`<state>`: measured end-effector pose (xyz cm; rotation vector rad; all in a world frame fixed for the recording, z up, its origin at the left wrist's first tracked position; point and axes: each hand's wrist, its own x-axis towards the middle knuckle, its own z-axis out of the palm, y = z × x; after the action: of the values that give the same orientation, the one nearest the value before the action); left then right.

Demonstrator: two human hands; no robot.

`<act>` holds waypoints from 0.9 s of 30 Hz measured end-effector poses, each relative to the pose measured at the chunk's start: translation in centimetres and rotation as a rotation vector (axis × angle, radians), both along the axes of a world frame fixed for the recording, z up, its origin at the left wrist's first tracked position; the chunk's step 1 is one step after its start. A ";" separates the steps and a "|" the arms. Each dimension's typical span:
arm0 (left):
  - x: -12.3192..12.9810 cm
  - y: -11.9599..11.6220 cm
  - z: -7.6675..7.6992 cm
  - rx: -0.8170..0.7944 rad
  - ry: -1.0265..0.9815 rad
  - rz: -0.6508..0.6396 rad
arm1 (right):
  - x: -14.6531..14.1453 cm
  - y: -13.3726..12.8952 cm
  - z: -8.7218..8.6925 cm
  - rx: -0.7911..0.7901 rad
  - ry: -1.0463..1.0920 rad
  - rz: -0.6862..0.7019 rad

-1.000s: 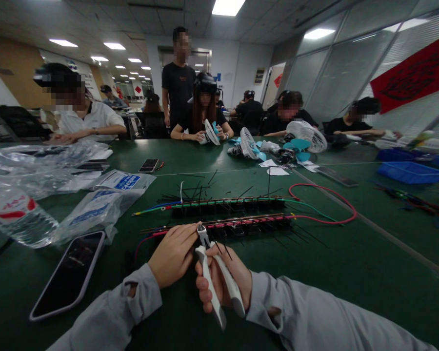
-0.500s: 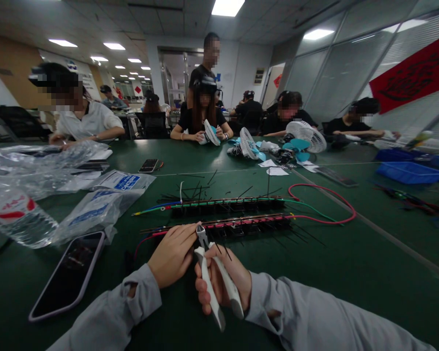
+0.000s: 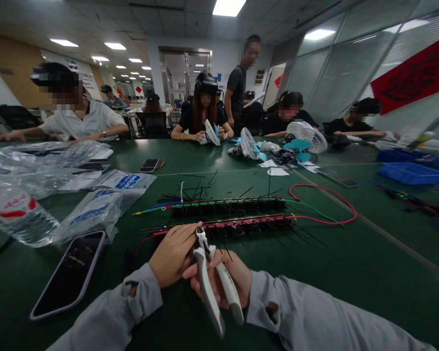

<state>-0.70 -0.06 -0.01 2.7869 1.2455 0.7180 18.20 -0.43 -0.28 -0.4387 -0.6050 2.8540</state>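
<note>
No wording can be made out with certainty. At near left, the clear bottle carries a label with red characters above red shapes, too blurred to read. Beside it, the nearer plastic bag bears blue print, and the farther plastic bag a blue panel with pale lettering, both illegible. At right, a red banner in front of the blinds shows large dark brush-style characters. At far left, the pale wall has a blue logo and dark lettering, too small to read. A red sign far behind, right of centre, has unclear markings.
</note>
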 end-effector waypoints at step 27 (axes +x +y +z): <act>0.3 0.0 0.0 -0.002 0.027 0.009 | 0.3 -0.3 0.5 0.034 -0.011 -0.053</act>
<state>-0.39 -0.07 -0.02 2.8009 1.2626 0.6822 18.53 -0.70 0.17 -0.4585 -0.6327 2.7890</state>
